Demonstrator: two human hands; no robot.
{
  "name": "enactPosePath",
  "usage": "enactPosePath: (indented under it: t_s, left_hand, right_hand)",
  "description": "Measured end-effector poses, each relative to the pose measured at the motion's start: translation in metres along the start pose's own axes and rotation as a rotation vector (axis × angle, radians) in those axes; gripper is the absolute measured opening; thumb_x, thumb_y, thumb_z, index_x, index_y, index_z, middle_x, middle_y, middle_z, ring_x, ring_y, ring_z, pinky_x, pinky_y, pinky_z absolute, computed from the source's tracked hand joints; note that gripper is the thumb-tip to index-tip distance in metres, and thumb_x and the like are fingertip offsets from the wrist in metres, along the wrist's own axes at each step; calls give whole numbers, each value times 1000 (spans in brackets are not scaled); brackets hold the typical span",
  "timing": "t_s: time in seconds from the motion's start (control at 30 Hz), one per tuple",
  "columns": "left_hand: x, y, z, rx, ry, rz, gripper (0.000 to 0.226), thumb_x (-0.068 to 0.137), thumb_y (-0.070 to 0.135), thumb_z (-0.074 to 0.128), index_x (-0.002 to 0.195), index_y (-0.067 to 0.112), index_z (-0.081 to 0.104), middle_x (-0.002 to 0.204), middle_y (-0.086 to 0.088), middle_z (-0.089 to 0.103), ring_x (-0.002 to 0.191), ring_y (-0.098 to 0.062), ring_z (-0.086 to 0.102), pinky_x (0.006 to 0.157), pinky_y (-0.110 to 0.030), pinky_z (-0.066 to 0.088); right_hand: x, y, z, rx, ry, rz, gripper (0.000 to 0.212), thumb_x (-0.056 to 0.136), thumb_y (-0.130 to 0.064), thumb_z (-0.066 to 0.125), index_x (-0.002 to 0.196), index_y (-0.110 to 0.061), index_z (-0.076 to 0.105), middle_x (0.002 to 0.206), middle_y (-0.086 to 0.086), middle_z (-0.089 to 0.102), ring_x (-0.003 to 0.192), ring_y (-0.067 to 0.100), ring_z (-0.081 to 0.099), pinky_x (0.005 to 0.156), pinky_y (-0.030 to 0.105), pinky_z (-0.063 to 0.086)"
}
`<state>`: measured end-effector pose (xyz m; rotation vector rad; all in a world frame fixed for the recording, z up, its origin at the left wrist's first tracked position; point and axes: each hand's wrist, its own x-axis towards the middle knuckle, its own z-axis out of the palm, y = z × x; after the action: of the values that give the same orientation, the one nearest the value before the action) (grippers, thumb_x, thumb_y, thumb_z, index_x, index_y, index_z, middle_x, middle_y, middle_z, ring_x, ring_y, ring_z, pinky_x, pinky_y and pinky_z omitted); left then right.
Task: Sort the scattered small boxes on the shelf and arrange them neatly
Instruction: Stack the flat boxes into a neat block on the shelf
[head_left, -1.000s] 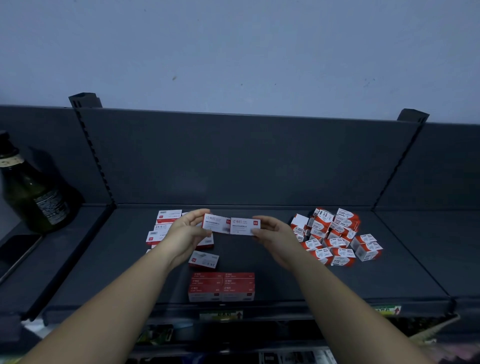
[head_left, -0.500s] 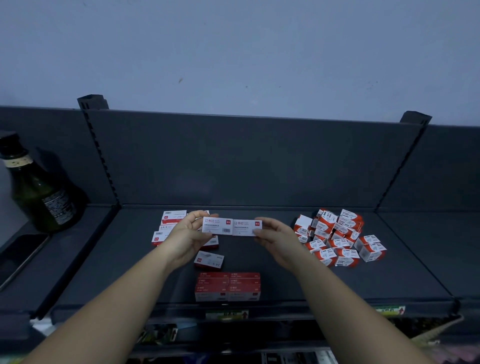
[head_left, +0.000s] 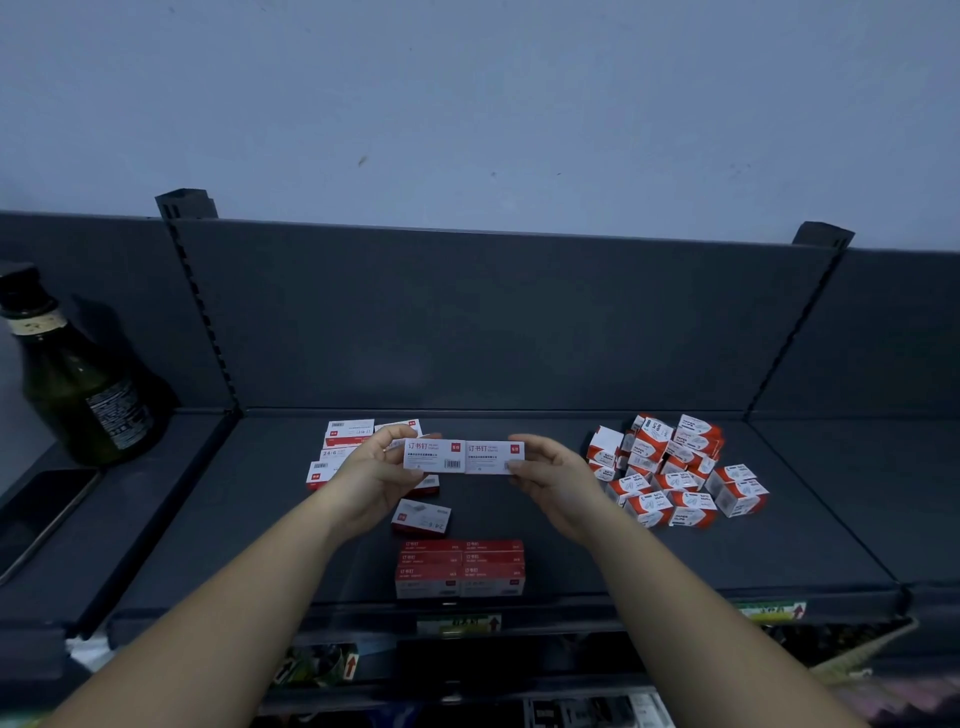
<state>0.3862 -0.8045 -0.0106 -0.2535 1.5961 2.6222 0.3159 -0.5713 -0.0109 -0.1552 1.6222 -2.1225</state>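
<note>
Box pair (head_left: 464, 456) tipped up; L hand (head_left: 382, 470) part-hides loose boxes (head_left: 349, 434).

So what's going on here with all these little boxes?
A person holds two white boxes end to end above the shelf, the left hand gripping one end, the right hand the other. A neat red stack sits near the shelf's front edge. Loose flat boxes lie on the left and a jumbled pile of small boxes on the right, not yet sorted.
</note>
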Motion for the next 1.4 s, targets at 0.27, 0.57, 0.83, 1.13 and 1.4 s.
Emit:
enactPosePath:
  t_s: [0.27,0.57,0.83,1.13,1.4]
  left_hand:
    - [2,-2,0,-5,12,-29,40,85,-27,42,104,8,50,120,-21,64,107,-35,66,90,-39,57]
    - [5,-5,10,99,77,-63,22,93,-13,50,96,9,46,117,-27,61,109,-39,64,86,-37,59]
    - [8,-12,3,289,103,-46,33,89,-12,59,114,8,54,108,-21,66,101,-33,69,81,-34,60]
    - [-1,-24,-9,645,20,-75,22,89,-4,63,103,13,66,103,-11,73,89,-16,72,73,-24,57]
    - [-4,-29,-15,717,27,-92,12,88,4,68,98,9,66,102,-5,73,92,-17,70,72,-22,54]
  right_hand:
    - [-2,1,1,-14,2,7,32,90,6,62,120,-3,60,115,17,69,106,26,69,87,28,56]
    - [-2,2,1,-94,0,51,27,91,10,57,114,-4,57,117,20,64,104,28,66,87,32,58]
    - [0,11,-5,-440,-91,84,37,88,12,58,110,-17,64,117,13,62,111,26,62,95,37,56]
    - [-4,21,-13,-796,-172,108,31,92,2,58,119,-11,64,109,0,64,98,8,61,74,14,52]
    - [-1,29,-13,-816,-197,84,18,94,-11,62,108,-21,66,108,-2,66,99,11,65,81,22,54]
